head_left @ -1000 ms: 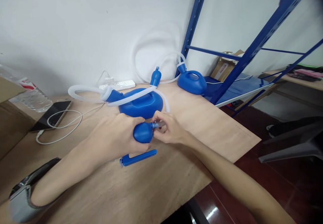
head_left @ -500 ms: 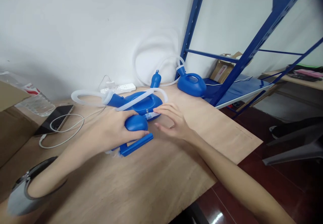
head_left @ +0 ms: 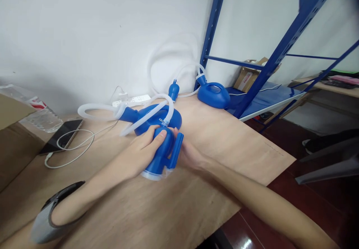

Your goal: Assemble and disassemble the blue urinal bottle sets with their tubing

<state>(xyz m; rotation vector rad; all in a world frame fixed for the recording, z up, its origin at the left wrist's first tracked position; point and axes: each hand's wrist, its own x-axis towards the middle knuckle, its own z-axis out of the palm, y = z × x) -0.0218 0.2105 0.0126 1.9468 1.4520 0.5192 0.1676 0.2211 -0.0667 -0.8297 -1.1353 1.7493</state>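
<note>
My left hand (head_left: 148,144) is wrapped round a blue urinal receiver (head_left: 161,153), its thumb lying along the top. The receiver has a side handle (head_left: 176,151) and a clear rim (head_left: 151,175) tilted down toward me. From its narrow end a milky hose (head_left: 169,108) curves up and back. My right hand (head_left: 192,153) is closed against the receiver's far right side, behind the handle; most of its fingers are hidden. Just behind lies a blue urinal bottle (head_left: 175,119) on its side, with a wide hose (head_left: 97,112) looping from its neck.
A second blue urinal bottle (head_left: 213,95) and receiver (head_left: 174,91) stand by the wall. A power strip (head_left: 134,100), phone (head_left: 60,137), white cable (head_left: 92,144) and water bottle (head_left: 43,116) are at left, beside a cardboard box (head_left: 19,148). Blue shelving (head_left: 280,51) rises at right.
The receiver has turned so its narrow end points away and its rim toward me. My right hand has moved from the hose joint down to the receiver's side. The hose bends upright now.
</note>
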